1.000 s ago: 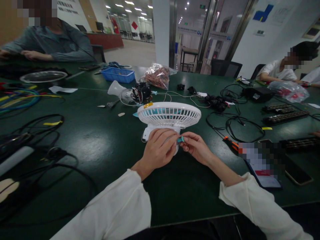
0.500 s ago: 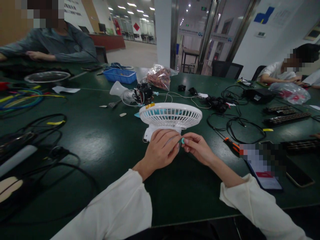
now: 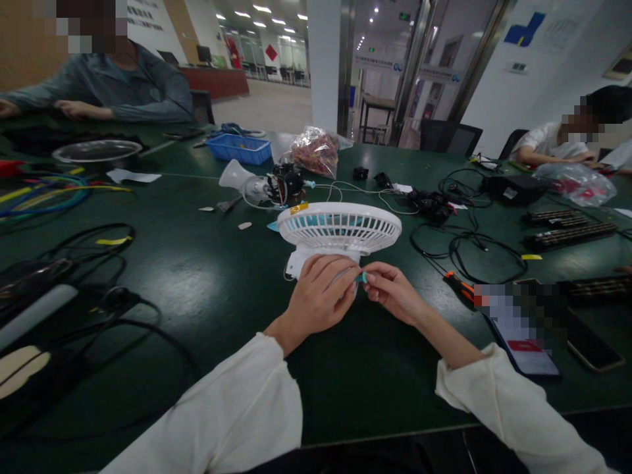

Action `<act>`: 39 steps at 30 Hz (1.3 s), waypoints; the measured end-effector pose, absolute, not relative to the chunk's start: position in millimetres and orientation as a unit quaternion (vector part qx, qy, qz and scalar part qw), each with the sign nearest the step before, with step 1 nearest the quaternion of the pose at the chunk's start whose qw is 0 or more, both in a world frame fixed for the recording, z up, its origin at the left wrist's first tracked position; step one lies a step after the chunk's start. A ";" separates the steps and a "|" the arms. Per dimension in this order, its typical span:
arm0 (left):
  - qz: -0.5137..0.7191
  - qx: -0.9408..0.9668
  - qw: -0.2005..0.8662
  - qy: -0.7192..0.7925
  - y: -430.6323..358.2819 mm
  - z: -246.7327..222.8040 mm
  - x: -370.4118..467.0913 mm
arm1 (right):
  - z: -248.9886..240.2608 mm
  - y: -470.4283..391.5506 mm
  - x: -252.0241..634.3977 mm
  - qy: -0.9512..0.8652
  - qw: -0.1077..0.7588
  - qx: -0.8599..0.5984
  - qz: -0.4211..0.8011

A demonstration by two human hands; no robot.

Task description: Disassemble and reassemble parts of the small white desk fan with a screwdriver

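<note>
A small white fan [image 3: 340, 227] with a slotted round guard and light-blue blades lies in front of me, its guard tilted up and away. My left hand [image 3: 323, 289] is closed around the white housing [image 3: 296, 260] below the guard and covers most of it. At the right of those fingers, my right hand [image 3: 395, 289] pinches a small teal knob-like piece [image 3: 365, 277] between thumb and fingertips. The piece sits right against the left hand's fingertips. Whether it is fixed to the housing is hidden.
Behind the fan lies a white-and-black motor assembly [image 3: 269, 184] with wires. A blue bin [image 3: 239, 148] and a bag of reddish parts [image 3: 316, 151] stand farther back. Right are an orange-black screwdriver [image 3: 459, 286], a phone [image 3: 523, 339] and cables. Two people sit across the table.
The teal piece has turned slightly in my right fingertips and appears more side-on. My left hand and the fan keep their place; the whole view has shifted a little.
</note>
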State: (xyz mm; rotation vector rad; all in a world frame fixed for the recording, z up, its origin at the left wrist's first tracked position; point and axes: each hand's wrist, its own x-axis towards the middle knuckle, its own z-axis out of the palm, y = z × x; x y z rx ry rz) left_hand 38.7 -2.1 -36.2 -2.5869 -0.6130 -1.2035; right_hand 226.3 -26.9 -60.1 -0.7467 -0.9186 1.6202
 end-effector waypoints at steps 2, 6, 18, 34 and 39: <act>-0.406 -0.881 0.112 -0.213 -2.3 -36.2 38.7 | -60.8 -25.9 226.3 -0.381 0.541 -0.319 0.678; -0.407 -0.881 0.109 -0.217 -2.7 -35.7 39.2 | -61.4 -24.8 226.7 -0.381 0.544 -0.325 0.673; -0.391 -0.887 0.109 -0.218 -2.7 -36.1 39.1 | -60.8 -26.2 221.6 -0.393 0.547 -0.324 0.664; -0.366 -0.898 0.107 -0.220 -4.7 -30.9 41.7 | -72.2 -17.3 231.9 -0.249 0.597 -0.401 0.649; -0.365 -0.897 0.106 -0.223 -5.2 -30.4 42.0 | -72.1 -16.4 237.0 -0.273 0.584 -0.401 0.651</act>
